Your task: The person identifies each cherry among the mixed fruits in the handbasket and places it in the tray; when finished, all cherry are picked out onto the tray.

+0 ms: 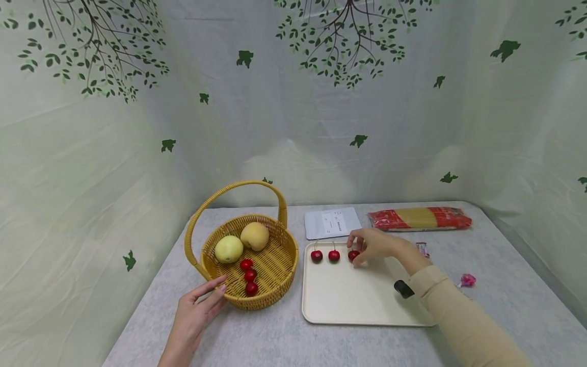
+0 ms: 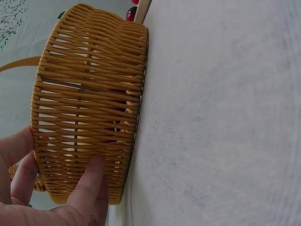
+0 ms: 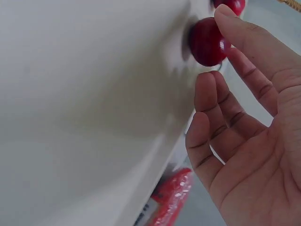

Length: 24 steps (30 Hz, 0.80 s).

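Observation:
My left hand (image 1: 197, 311) holds the near-left rim of a round wicker basket (image 1: 286, 285), with fingers on both sides of the rim; in the left wrist view some press the woven outer wall (image 2: 89, 108). Inside lie a pale green-yellow fruit (image 1: 229, 249), a yellow-orange fruit (image 1: 255, 236) and three red cherries (image 1: 250, 276) in a line. My right hand (image 1: 373, 244) pinches a dark red cherry (image 3: 207, 42) between thumb and forefinger at the far side of a cream tray (image 1: 348, 300). Left of it, two stemmed cherries (image 1: 334, 256) sit in a row on the tray.
Behind the tray lie a white labelled packet (image 1: 332, 223) and a long red-and-yellow packet (image 1: 419, 218). A pink wrapped candy (image 1: 468, 280) lies at the right, and another small wrapper (image 1: 422, 248) shows beyond the right forearm. The basket's tall handle (image 1: 190, 239) arches up.

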### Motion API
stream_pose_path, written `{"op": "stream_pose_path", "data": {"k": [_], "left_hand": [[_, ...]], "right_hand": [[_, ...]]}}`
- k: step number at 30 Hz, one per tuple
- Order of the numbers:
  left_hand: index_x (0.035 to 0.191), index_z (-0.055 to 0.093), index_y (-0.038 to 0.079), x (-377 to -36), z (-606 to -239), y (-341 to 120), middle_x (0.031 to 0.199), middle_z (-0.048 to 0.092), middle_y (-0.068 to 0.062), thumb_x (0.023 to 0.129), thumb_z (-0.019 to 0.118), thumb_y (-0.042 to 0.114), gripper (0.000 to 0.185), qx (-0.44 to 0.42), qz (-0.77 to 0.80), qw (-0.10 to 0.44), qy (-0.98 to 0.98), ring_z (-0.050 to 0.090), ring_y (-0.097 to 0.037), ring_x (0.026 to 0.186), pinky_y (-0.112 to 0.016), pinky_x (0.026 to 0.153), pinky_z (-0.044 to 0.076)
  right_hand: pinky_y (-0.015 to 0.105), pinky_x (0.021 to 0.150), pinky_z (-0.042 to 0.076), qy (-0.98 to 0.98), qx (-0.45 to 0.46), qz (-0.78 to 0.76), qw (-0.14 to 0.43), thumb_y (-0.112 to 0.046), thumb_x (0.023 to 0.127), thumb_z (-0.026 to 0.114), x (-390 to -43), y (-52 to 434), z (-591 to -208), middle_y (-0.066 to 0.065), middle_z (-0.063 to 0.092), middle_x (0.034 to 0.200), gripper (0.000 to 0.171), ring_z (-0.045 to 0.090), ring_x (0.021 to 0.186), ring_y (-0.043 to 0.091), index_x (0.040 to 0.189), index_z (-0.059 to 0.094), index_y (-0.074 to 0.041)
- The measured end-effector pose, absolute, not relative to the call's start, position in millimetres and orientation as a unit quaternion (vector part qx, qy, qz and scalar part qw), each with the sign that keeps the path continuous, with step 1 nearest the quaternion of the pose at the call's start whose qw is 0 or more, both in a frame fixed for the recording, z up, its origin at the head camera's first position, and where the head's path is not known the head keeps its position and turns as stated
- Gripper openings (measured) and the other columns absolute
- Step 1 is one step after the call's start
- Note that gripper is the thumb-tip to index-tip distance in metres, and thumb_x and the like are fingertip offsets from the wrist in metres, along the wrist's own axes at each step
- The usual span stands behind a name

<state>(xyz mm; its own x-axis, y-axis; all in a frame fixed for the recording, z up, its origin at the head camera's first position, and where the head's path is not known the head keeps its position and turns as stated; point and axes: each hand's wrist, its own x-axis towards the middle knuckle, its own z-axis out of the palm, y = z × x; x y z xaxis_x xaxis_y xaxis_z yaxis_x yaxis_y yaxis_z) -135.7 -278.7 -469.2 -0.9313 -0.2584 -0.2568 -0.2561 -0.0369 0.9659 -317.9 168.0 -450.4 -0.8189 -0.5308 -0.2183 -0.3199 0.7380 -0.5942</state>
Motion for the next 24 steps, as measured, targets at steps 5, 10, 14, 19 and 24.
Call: {"op": "stream_pose_path", "data": {"k": [5, 10, 14, 19, 24], "left_hand": [[0.150, 0.062, 0.003, -136.3, -469.0, -279.5, 0.137, 0.067, 0.006, 0.103, 0.075, 0.017, 0.051, 0.186, -0.699, 0.002, -0.690, 0.070, -0.006, 0.119, -0.028, 0.099, 0.063], [0.149, 0.063, 0.003, -135.3, -470.4, -279.1, 0.135, 0.066, 0.006, 0.103, 0.075, 0.016, 0.050, 0.186, -0.699, -0.001, -0.691, 0.070, -0.008, 0.119, -0.029, 0.099, 0.063], [0.150, 0.062, 0.003, -134.7, -471.6, -279.4, 0.140, 0.063, 0.003, 0.105, 0.072, 0.014, 0.048, 0.189, -0.698, -0.003, -0.690, 0.069, -0.007, 0.120, -0.029, 0.100, 0.063], [0.149, 0.064, 0.005, -134.8, -472.3, -279.8, 0.139, 0.063, 0.003, 0.104, 0.073, 0.014, 0.047, 0.192, -0.701, -0.002, -0.687, 0.070, -0.007, 0.119, -0.030, 0.100, 0.063], [0.148, 0.064, 0.003, -135.1, -471.9, -279.6, 0.140, 0.063, 0.003, 0.102, 0.077, 0.016, 0.050, 0.187, -0.702, 0.003, -0.688, 0.071, -0.007, 0.117, -0.031, 0.099, 0.064]], "right_hand": [[0.029, 0.069, 0.046, 0.912, -0.246, -0.269, 0.186, -0.023, 0.091, 0.089, -324.5, 157.7, -426.5, 0.005, 0.060, 0.091, 0.034, 0.055, 0.084, 0.020, 0.118, 0.071, -0.013], [0.026, 0.066, 0.048, 0.900, -0.297, -0.267, 0.175, -0.022, 0.093, 0.088, -327.4, 129.2, -398.6, 0.004, 0.059, 0.085, 0.030, 0.055, 0.077, 0.017, 0.116, 0.071, -0.013], [0.026, 0.069, 0.051, 0.889, -0.340, -0.258, 0.168, -0.025, 0.095, 0.085, -326.6, 95.8, -380.1, 0.003, 0.064, 0.088, 0.024, 0.057, 0.080, 0.017, 0.113, 0.071, -0.018], [0.030, 0.074, 0.058, 0.869, -0.385, -0.249, 0.188, -0.032, 0.100, 0.079, -324.7, 51.4, -364.3, 0.003, 0.072, 0.096, 0.026, 0.066, 0.083, 0.017, 0.120, 0.072, -0.017], [0.042, 0.083, 0.063, 0.835, -0.433, -0.253, 0.227, -0.028, 0.104, 0.075, -323.9, 10.7, -360.4, 0.010, 0.076, 0.092, 0.034, 0.072, 0.081, 0.024, 0.129, 0.070, -0.007]]}}
